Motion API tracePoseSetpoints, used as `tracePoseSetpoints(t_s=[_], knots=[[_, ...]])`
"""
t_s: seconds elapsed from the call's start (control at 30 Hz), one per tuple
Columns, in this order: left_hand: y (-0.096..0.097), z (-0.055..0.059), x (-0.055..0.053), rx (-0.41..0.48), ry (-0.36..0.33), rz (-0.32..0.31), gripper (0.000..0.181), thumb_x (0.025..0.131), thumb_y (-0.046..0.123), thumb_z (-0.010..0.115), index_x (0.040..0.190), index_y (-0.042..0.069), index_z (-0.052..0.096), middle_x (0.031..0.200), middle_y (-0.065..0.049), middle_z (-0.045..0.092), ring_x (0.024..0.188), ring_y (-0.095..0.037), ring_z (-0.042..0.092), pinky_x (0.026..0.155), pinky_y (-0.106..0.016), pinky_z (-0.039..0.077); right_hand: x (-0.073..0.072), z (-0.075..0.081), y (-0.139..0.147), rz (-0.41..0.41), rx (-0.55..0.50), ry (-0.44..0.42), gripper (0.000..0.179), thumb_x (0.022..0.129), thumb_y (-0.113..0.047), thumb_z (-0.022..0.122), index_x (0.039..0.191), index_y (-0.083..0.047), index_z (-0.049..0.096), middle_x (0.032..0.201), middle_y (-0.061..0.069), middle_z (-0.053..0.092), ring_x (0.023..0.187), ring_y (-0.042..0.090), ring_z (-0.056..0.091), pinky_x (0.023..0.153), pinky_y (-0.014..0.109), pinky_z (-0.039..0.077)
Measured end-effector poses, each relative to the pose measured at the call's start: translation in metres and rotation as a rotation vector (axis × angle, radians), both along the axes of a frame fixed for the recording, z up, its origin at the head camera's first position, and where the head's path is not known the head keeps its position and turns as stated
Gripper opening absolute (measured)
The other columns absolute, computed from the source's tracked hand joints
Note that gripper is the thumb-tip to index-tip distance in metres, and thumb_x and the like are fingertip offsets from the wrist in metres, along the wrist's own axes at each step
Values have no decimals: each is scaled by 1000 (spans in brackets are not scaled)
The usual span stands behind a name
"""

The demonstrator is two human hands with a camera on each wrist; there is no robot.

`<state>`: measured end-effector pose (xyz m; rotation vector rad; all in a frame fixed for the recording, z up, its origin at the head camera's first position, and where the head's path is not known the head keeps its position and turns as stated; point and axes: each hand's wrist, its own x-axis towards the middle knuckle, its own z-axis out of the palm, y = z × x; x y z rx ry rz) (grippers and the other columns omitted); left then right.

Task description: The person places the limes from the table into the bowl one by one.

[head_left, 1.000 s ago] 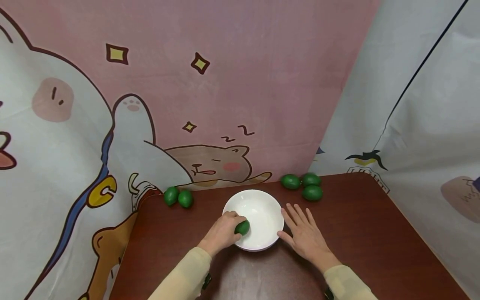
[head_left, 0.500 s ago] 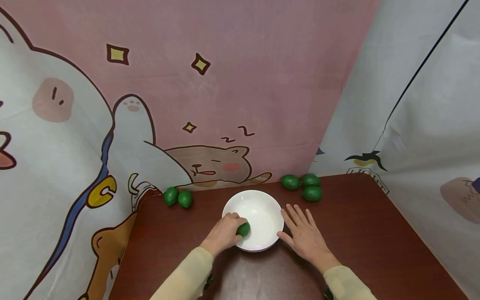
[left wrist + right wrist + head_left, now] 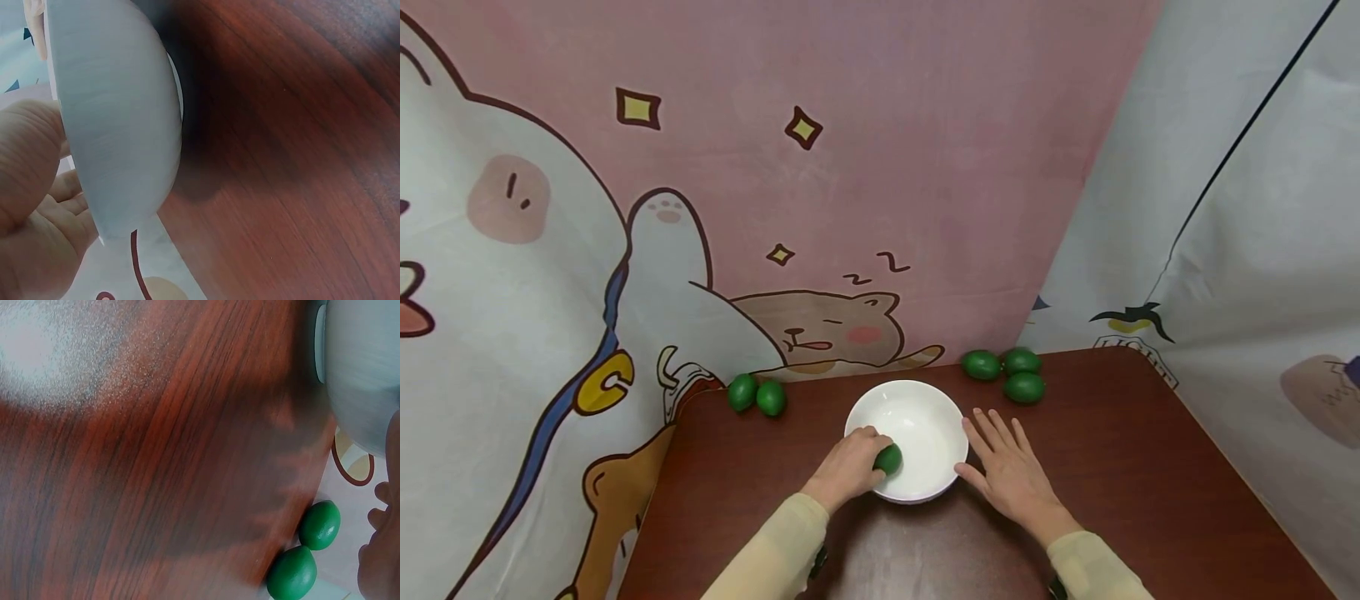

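A white bowl [image 3: 925,433] stands upright in the middle of the table. Over its left rim reaches my left hand [image 3: 847,467], fingers curled round a green lime [image 3: 888,459] inside the bowl. In the left wrist view the bowl's outer wall [image 3: 119,119] hides the lime and part of that hand [image 3: 37,219]. My right hand [image 3: 1011,479] lies at the bowl's right side with fingers spread and straight, its fingertips at the rim. Only an edge of that hand [image 3: 378,550] shows in the right wrist view, beside the bowl [image 3: 362,369].
Two limes [image 3: 756,395] sit at the table's back left. Three more limes [image 3: 1023,386] are grouped at the back right, beyond my right hand. The brown wooden table [image 3: 1135,467] ends at a printed cloth backdrop [image 3: 955,192].
My left hand and the lime have shifted very slightly to the right within the bowl. My right hand and the bowl look unmoved.
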<state>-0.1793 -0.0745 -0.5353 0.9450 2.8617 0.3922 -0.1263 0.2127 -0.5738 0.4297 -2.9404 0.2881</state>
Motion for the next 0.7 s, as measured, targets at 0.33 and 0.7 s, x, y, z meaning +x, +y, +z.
tracePoseSetpoints(t_s=[0.33, 0.7], knots=[[-7, 1, 0, 42, 7, 11, 37, 88, 25, 80, 122, 12, 73, 108, -2, 66, 93, -12, 57, 82, -28, 54, 0, 1, 0, 5, -13, 4, 77, 99, -56, 61, 159, -12, 42, 165, 16, 36, 152, 39, 31, 122, 63, 20], [-19, 4, 5, 104, 92, 16, 41, 95, 31, 77, 129, 9, 71, 125, -7, 66, 115, -21, 63, 96, -37, 56, 0, 3, 0, 1, -8, -17, 77, 99, -56, 60, 160, -12, 41, 166, 15, 35, 153, 39, 30, 123, 62, 17]])
